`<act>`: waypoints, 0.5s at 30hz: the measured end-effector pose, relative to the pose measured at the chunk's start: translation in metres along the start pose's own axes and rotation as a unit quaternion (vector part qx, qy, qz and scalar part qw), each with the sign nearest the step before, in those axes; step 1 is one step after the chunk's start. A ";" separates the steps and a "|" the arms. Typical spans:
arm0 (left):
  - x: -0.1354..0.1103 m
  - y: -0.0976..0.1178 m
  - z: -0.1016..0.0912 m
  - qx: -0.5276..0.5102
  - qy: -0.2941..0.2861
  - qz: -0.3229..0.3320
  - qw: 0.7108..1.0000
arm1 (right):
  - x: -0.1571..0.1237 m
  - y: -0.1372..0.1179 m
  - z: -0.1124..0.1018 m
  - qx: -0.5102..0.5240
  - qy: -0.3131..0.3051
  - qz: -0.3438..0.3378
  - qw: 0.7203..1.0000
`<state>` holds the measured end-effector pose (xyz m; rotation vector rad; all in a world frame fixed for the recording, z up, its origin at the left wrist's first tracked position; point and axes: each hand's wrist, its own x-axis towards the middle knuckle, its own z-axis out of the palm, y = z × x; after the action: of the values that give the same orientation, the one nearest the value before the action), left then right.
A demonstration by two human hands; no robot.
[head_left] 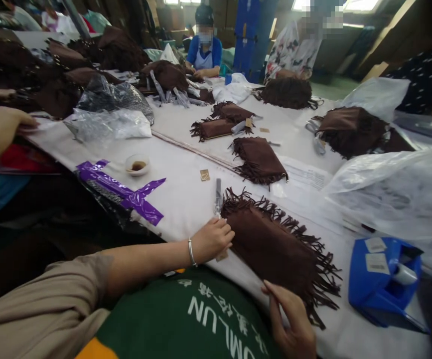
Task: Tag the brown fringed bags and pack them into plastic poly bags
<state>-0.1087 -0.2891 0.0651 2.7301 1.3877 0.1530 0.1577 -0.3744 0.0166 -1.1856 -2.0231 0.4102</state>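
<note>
Left hand (pixel 212 240): I see fingers curled against the pouch end, grip unclear | brown fringed suede pouch (pixel 275 244): flat on white-covered table (pixel 186 219) | right hand (pixel 290 321): fingers at lower edge, can't tell if gripping | blue tape dispenser (pixel 383 279): just beside

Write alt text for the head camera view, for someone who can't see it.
A person's left hand and right hand rest on a fringed brown suede bag on a white-covered worktable. A blue tape dispenser sits beside it, and more fringed bags lie along the table toward a masked co-worker.
</note>
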 end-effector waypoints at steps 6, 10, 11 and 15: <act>-0.049 -0.029 0.010 -0.044 -0.051 -0.114 0.991 | 0.044 0.004 0.050 -0.099 -0.096 -0.009 0.990; -0.053 -0.029 0.025 -0.094 -0.034 -0.161 0.982 | 0.060 -0.003 0.072 -0.101 -0.074 -0.030 0.992; -0.051 -0.027 0.027 -0.107 -0.026 -0.167 0.980 | 0.065 -0.004 0.076 -0.108 -0.075 -0.050 0.990; -0.047 -0.020 0.033 -0.163 -0.003 -0.182 0.970 | 0.077 0.011 0.101 -0.154 -0.039 -0.170 0.973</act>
<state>-0.1484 -0.3161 0.0279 2.1748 1.6633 0.3154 0.0672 -0.2938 -0.0245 -0.9810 -2.3651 -0.0299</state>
